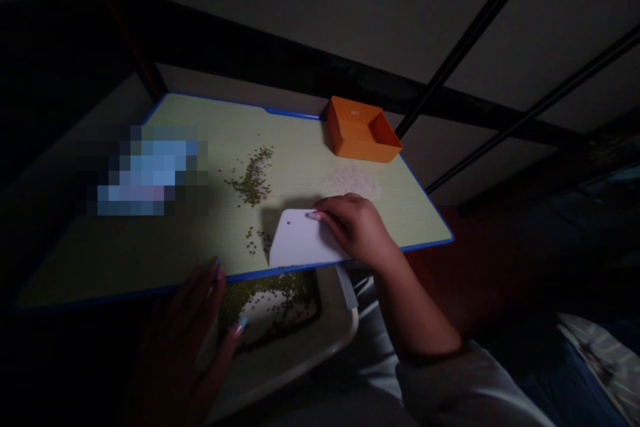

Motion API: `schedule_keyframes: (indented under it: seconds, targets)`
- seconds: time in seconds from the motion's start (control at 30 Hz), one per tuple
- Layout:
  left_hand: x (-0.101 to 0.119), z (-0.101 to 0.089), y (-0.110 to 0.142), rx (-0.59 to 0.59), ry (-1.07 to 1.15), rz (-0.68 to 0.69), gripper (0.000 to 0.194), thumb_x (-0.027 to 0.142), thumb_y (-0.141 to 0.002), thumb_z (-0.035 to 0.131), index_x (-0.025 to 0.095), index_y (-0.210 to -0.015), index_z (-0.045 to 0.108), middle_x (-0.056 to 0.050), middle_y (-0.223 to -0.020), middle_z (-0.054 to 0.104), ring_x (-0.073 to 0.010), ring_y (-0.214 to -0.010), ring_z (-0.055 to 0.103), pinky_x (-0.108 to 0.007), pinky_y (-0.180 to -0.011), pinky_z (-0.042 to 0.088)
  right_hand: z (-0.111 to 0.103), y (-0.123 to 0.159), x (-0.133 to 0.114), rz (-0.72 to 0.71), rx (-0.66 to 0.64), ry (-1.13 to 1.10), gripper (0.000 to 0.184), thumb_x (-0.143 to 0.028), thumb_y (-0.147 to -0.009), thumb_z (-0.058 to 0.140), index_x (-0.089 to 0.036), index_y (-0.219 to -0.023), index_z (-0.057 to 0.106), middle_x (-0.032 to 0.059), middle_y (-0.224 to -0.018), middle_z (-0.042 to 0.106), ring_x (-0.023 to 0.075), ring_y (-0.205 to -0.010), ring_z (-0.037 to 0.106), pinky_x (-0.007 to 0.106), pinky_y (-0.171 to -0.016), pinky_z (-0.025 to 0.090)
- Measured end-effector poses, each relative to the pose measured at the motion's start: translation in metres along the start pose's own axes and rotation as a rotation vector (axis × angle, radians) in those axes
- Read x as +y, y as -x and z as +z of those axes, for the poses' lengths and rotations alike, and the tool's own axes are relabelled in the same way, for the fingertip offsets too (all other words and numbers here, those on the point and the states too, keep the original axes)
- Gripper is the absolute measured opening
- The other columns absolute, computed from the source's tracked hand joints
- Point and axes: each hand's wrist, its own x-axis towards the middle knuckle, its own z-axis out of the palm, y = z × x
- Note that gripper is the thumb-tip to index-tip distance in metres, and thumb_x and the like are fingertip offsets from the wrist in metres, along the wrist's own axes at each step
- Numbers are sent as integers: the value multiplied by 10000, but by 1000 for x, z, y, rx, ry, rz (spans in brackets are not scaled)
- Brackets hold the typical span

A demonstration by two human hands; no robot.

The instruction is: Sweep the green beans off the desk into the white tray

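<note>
My right hand [357, 227] grips a flat white scraper [297, 240] with a small hole near one corner. Its lower edge is at the blue front edge of the pale yellow-green table [210, 227], and a few small green-brown grains lie at its left side. Farther back is a loose heap of the same grains [254, 180]. My left hand [195, 333] has its fingers apart in the dark beside the table's front edge. Below that edge, a white basin [343, 340] holds many such grains, partly hidden by the table.
An orange open box [363, 137] stands at the table's back right. In front of it lies a patch of fine pale grains [353, 180]. A bluish blurred-out object [150, 170] is on the left. Dark-framed panels [300, 7] rise behind the table.
</note>
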Motion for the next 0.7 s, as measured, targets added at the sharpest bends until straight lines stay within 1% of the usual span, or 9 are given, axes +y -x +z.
schedule_keyframes:
  seconds: [0.27,0.4,0.5,0.57,0.7]
  targets:
    - [2,2,1,-8,20,-39,697,407,-887,437,394,-1530,171,-18,-1599,437,-284,-1472,413,-599,-1124,439,-4,5,5,-19,53,17,265,-301,-994,466,-216,-956,714,34,-910,786,174,-802,704,339,-765,476]
    - [2,1,1,5,22,-13,694,403,-892,436,382,-1532,169,-34,-1592,447,-277,-1471,415,-587,-1112,451,-7,5,1,-79,67,-6,256,-275,-997,467,-210,-954,711,35,-918,788,173,-822,708,337,-771,472]
    - [1,1,1,4,4,-2,696,395,-894,441,377,-1534,168,-42,-1584,457,-283,-1463,425,-584,-1102,456,-13,9,-5,-116,98,-9,241,-255,-997,476,-207,-951,707,39,-902,785,172,-813,701,344,-776,473]
    - [2,0,0,3,-1,-12,694,395,-894,435,378,-1534,166,-43,-1585,455,-289,-1456,435,-587,-1093,461,-18,16,-9,-103,131,1,226,-251,-992,486,-214,-950,705,37,-885,781,170,-790,696,346,-766,483]
    - [3,0,-1,3,10,-15,688,406,-894,423,392,-1532,165,-27,-1585,455,-289,-1451,442,-591,-1101,456,-27,33,-10,-22,181,46,206,-242,-973,509,-211,-941,710,44,-823,767,176,-737,694,330,-694,514]
